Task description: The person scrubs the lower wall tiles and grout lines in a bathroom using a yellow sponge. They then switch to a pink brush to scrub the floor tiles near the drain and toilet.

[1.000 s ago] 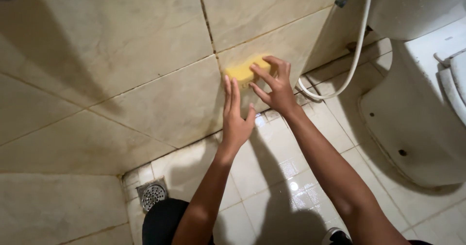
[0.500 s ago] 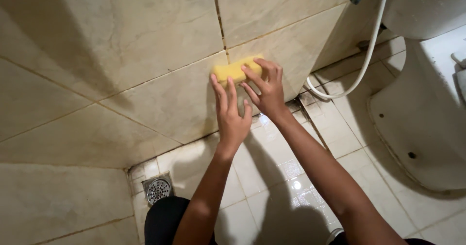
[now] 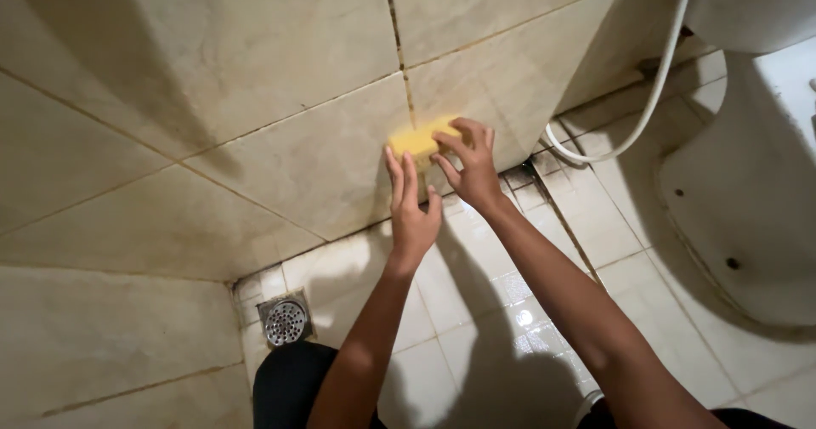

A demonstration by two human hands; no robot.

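Scrubbing step: right hand fingers clamped on sponge against wall tile; left hand flat, fingers apart, below sponge. Next stroke calls for firm pressure along grout.

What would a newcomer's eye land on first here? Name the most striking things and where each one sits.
The bright yellow rectangular sponge stands out first, pressed against the beige marbled wall tile just above the floor, with the right hand on it and the left hand flat just below. Next come the round metal floor drain in the lower-left corner and the white hose curving down at the upper right.
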